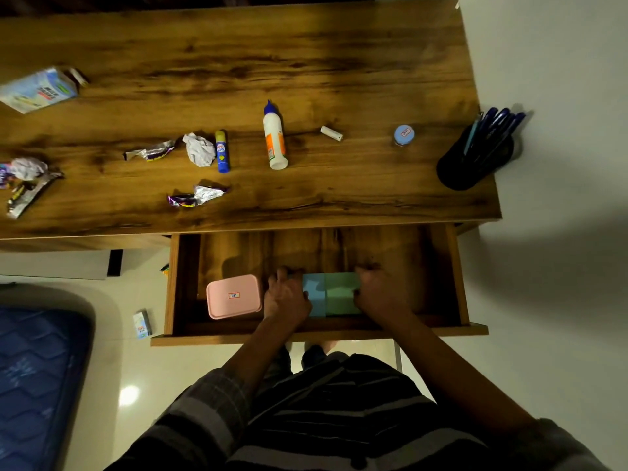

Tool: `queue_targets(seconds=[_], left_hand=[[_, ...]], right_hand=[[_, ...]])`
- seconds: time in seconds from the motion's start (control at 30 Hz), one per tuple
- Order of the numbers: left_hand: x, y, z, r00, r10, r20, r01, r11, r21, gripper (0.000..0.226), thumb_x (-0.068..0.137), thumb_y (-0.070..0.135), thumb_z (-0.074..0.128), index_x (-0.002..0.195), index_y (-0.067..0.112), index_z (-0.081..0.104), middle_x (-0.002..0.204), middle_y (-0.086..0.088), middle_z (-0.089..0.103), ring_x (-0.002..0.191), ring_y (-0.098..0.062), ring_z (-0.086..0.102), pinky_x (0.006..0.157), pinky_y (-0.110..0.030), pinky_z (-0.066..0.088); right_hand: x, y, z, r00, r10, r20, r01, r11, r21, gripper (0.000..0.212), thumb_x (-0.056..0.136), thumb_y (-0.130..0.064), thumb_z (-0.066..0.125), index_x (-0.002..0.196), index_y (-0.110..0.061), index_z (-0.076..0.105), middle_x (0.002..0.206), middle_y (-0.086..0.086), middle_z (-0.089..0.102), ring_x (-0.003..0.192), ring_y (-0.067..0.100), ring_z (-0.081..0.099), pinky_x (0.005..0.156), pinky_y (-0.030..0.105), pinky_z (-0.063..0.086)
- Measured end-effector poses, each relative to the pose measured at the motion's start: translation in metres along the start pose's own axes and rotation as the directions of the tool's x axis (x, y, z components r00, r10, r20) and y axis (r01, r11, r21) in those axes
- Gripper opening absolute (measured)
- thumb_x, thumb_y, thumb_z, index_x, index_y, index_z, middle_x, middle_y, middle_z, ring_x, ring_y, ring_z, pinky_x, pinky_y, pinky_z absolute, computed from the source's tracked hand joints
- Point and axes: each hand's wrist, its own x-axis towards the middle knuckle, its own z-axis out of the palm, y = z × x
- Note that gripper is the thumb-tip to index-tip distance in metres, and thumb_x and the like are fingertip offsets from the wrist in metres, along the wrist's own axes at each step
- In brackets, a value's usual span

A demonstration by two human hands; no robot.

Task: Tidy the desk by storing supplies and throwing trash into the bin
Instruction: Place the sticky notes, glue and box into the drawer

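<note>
Now both my hands are down in the open drawer [453,273] under the desk [306,62], one on each side of a pad of sticky notes [331,294] that is blue on the left half and green on the right. My left hand [285,295] has its fingers curled round the blue edge, and my right hand [382,294] is curled round the green edge, so I am grasping the pad between them, low over the drawer floor near its front wall; I cannot tell whether it touches the wood. Just to the left of my left hand, inside the same drawer, lies a pink lidded box [234,296] with a small label on top. Up on the desk the supplies lie apart: a blue glue stick [222,151] touching a crumpled white paper ball [199,149], a white glue bottle [274,137] lying on its side, a small white cylinder [331,133], a little jar with a blue lid [403,134], and a black pen holder [472,164] full of pens at the right edge. Foil wrappers [197,195] lie near the front edge and by the paper ball, more crumpled trash [25,180] sits at the left edge, and a carton [39,90] lies tipped over at the far left. On the floor beside the drawer stands a small box [142,323].
</note>
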Motion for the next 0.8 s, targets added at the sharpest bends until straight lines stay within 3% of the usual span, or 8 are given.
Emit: queue_targets(seconds=[0.13,0.27,0.4,0.53,0.63,0.8], left_hand=[[0.0,-0.001,0.0,1.0,0.023,0.006,-0.023,1.0,0.009,0.062,0.097,0.034,0.061,0.152,0.023,0.036,0.153,-0.014,0.032,0.135,-0.036,0.041,0.109,-0.045,0.042],[-0.002,-0.001,-0.002,0.999,0.046,0.006,-0.046,0.999,-0.009,0.065,0.097,0.038,0.06,0.154,0.022,0.033,0.154,-0.014,0.032,0.137,-0.036,0.039,0.109,-0.046,0.045],[-0.013,-0.002,-0.008,0.973,0.085,-0.214,-0.116,0.984,-0.136,0.053,0.097,0.044,0.059,0.145,0.023,0.048,0.151,-0.006,0.039,0.138,-0.028,0.04,0.111,-0.044,0.044],[-0.022,-0.009,-0.02,0.896,0.022,-0.443,-0.188,0.923,-0.335,0.043,0.095,0.043,0.064,0.129,0.017,0.063,0.142,-0.006,0.054,0.13,-0.026,0.052,0.104,-0.039,0.051],[-0.022,-0.021,-0.042,0.844,-0.033,-0.536,-0.224,0.885,-0.408,0.038,0.094,0.038,0.067,0.124,0.016,0.066,0.123,-0.004,0.067,0.106,-0.022,0.066,0.089,-0.036,0.058],[-0.006,-0.046,-0.106,0.614,-0.149,-0.775,-0.357,0.823,-0.442,0.015,0.093,0.024,0.071,0.104,0.015,0.076,0.095,-0.001,0.078,0.084,-0.014,0.073,0.076,-0.033,0.062]], right_hand=[[-0.001,-0.007,-0.001,0.999,-0.031,-0.021,0.027,0.983,-0.18,0.056,0.088,-0.031,0.068,0.14,-0.022,0.049,0.143,0.018,0.046,0.116,0.032,0.06,0.095,0.039,0.052],[-0.003,-0.014,-0.002,1.0,0.005,-0.009,-0.007,0.982,-0.19,0.056,0.089,-0.04,0.066,0.14,-0.023,0.047,0.148,0.016,0.037,0.125,0.034,0.05,0.1,0.044,0.049],[-0.007,-0.024,-0.002,0.996,0.03,-0.083,-0.04,0.992,-0.12,0.055,0.089,-0.052,0.063,0.134,-0.022,0.051,0.142,0.012,0.045,0.127,0.032,0.048,0.102,0.042,0.046],[-0.004,-0.051,-0.009,0.985,0.015,-0.172,-0.011,1.0,0.027,0.042,0.087,-0.049,0.067,0.117,-0.021,0.06,0.12,0.007,0.063,0.105,0.026,0.062,0.08,0.032,0.05],[-0.006,-0.076,-0.025,0.969,-0.014,-0.247,0.049,0.989,0.14,0.032,0.083,-0.045,0.071,0.11,-0.029,0.063,0.099,-0.004,0.07,0.089,0.019,0.068,0.07,0.03,0.053],[0.01,-0.126,-0.074,0.895,-0.055,-0.443,0.21,0.928,0.308,0.033,0.091,-0.041,0.069,0.119,-0.025,0.067,0.095,-0.01,0.073,0.071,0.002,0.067,0.069,0.027,0.06]])
